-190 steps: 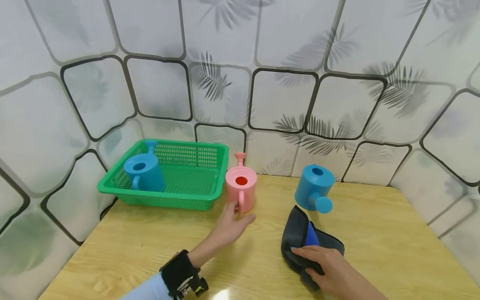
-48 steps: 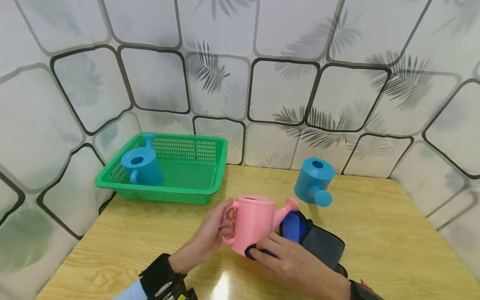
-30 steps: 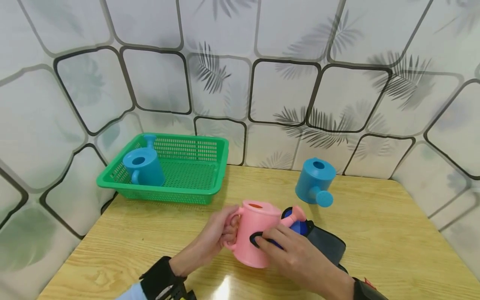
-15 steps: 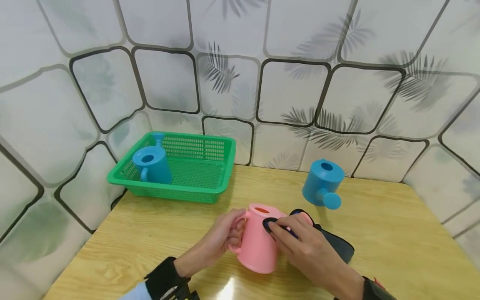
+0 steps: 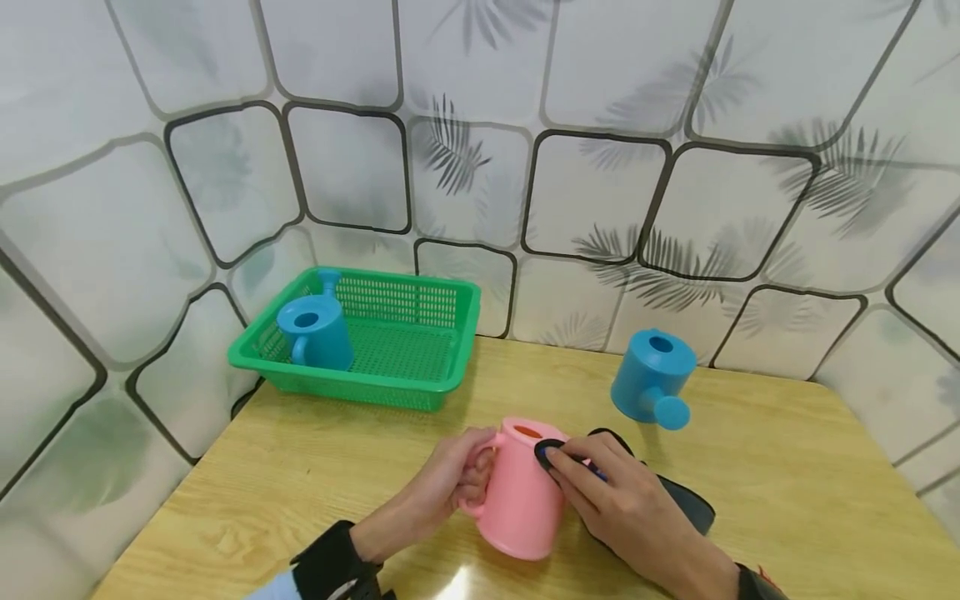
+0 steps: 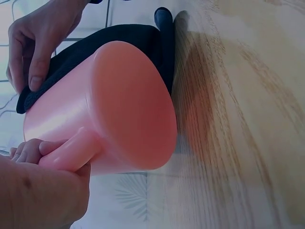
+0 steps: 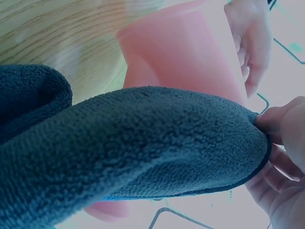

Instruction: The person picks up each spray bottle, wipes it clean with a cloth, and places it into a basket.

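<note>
A pink watering can [image 5: 519,512] is held up over the table, tilted, its base facing the camera in the left wrist view. My left hand [image 5: 446,475] grips its handle, fingers curled through the loop. My right hand [image 5: 626,504] pinches the edge of a fuzzy cleaning cloth [image 7: 143,143], dark grey with a blue side, against the can's upper side near the rim. The rest of the cloth hangs down to the table, as the left wrist view shows. In the head view, the right hand and cloth hide the can's spout.
At the back left stands a green plastic basket [image 5: 352,385] with a blue watering can [image 5: 318,333] inside. A second blue watering can [image 5: 652,379] stands upright on the wooden table [image 5: 787,475] at the back right, beyond the cloth. A patterned backdrop [image 5: 465,192] closes off the back and sides.
The pink can stood beside the basket; my left hand has lifted it in front of me. The right hand's cloth has slid from the can's lower side up towards its rim.
</note>
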The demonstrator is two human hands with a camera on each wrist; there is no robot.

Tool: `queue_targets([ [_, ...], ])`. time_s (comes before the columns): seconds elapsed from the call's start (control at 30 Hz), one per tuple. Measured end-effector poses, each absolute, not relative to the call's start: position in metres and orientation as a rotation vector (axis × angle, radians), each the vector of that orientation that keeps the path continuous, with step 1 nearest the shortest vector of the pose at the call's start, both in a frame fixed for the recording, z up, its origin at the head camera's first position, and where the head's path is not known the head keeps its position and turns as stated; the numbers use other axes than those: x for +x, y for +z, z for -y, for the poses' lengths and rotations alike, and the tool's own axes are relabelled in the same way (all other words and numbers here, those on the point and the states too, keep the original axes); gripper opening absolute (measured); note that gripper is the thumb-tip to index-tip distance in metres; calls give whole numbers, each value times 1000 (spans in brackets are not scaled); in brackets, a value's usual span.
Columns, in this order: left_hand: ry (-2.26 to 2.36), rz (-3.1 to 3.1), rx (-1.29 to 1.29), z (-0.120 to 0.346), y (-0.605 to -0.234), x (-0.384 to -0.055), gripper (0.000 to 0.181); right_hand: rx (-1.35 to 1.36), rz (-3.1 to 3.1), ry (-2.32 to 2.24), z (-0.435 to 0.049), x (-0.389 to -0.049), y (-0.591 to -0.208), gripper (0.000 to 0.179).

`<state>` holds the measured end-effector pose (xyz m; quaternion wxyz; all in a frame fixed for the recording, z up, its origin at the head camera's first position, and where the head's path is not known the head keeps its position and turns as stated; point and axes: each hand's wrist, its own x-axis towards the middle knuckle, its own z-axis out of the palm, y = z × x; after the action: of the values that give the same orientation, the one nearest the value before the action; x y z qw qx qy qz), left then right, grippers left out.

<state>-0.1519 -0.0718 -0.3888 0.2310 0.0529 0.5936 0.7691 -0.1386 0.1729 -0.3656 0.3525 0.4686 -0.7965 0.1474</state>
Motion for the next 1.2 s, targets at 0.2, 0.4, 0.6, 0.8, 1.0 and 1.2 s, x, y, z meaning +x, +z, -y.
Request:
queue_targets([
  [0.2, 2101, -1643, 145, 71, -389, -153, 44, 1227, 2046, 370, -173, -137, -369, 37],
  [0.4, 2114, -1649, 148, 70, -389, -153, 43, 1271, 2045, 366, -172, -135, -374, 40],
  [0.6, 2149, -1650, 104, 70, -388, -153, 41, 1367, 2034, 388, -167, -132, -382, 33],
  [0.8, 2245, -1604, 49, 73, -387, -155, 42, 1492, 1970, 392, -162, -131, -391, 30],
  [1.0, 2314, -1559, 34, 78, -387, -159, 42, 1510, 1901, 327, -161, -131, -394, 30],
  [1.2, 2334, -1551, 35, 82, -386, -164, 44, 1527, 1938, 330, -164, -130, -391, 28],
])
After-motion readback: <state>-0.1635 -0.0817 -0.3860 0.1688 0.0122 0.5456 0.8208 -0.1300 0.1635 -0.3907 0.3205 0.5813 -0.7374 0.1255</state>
